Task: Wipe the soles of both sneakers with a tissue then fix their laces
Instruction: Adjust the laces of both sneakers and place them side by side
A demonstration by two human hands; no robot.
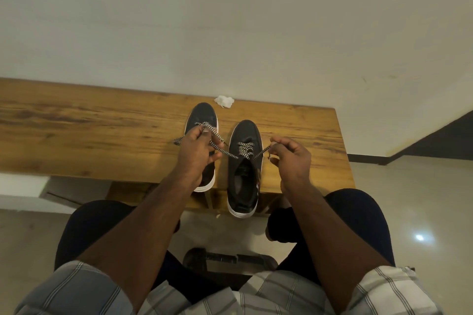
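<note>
Both sneakers upright on worktop (102,120), tissue (224,101) beyond toes. Left hand (195,151) grip pinches one lace end (217,147) of right sneaker (244,161), right hand (290,158) pinches the other. Keep tension equal, cross close over tongue.

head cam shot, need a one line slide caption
Both hands, left hand and right hand, pull the right sneaker's lace ends apart; crumpled tissue lies behind.

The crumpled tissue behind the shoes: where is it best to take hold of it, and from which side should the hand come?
Pinch the crumpled tissue across its raised middle folds, coming from above. It lies loose on the wooden bench just beyond the toe of the left sneaker, near the wall, so a grip from the side would likely meet the shoe or the wall.
</note>
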